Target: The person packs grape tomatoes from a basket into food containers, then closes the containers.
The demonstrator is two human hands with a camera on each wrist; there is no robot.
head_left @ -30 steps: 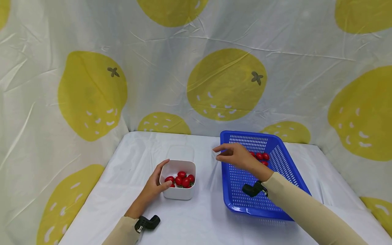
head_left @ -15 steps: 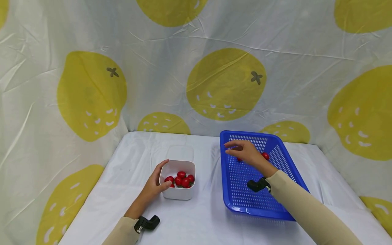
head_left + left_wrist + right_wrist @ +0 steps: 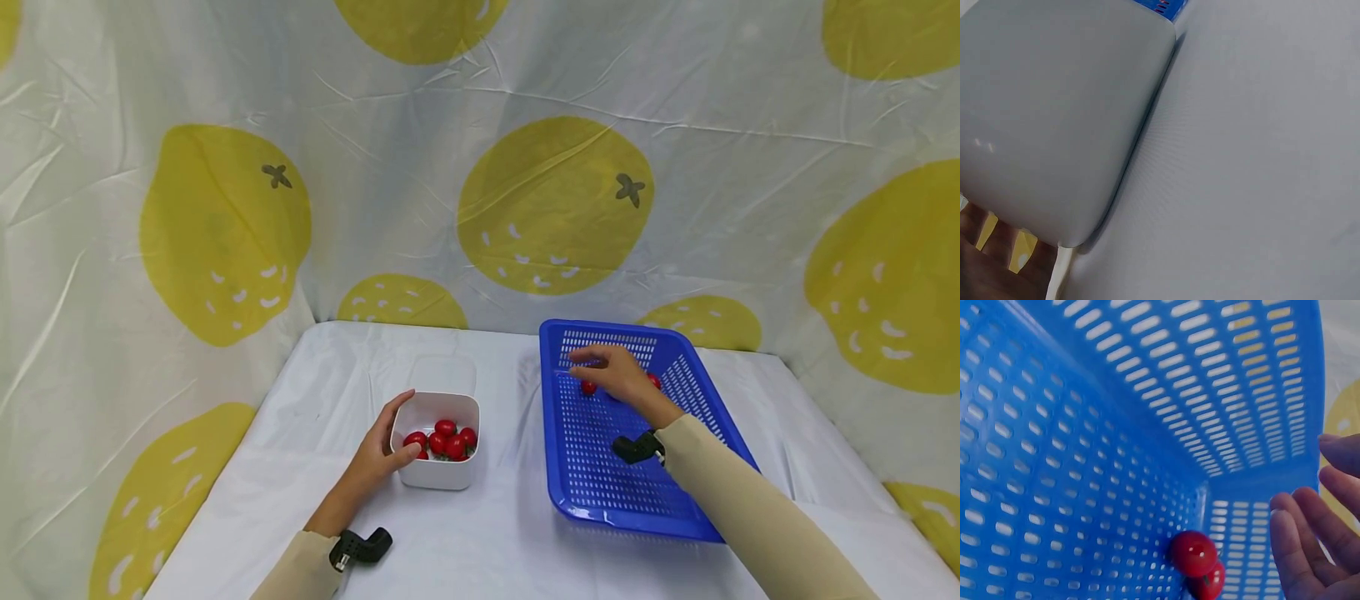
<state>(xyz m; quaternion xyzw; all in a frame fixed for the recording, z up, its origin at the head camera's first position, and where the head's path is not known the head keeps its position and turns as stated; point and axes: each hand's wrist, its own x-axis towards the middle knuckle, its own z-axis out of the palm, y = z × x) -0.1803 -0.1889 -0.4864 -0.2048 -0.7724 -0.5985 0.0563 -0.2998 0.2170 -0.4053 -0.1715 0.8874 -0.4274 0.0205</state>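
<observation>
A white square box [image 3: 436, 475] holds several red cherry tomatoes [image 3: 437, 442] with green stems. Around its left side my left hand [image 3: 378, 448] grips, the thumb at the front rim. The left wrist view shows the box wall [image 3: 1066, 119] with finger parts below it. My right hand [image 3: 617, 373] hovers over the far part of a blue basket [image 3: 552, 450], fingers loosely bent, nothing between them. A tomato [image 3: 588, 387] lies under that hand and another [image 3: 654, 381] peeks out beside its wrist. In the right wrist view, two tomatoes [image 3: 1194, 553] touch by the basket's corner.
Behind the box lies a flat translucent lid [image 3: 442, 372]. A white cloth [image 3: 495, 533] covers the table. A curtain [image 3: 405, 200] printed with yellow lemons stands behind it and along the sides.
My right hand has moved rightward from the basket's left rim to above its inside. The left hand and the box have stayed in place.
</observation>
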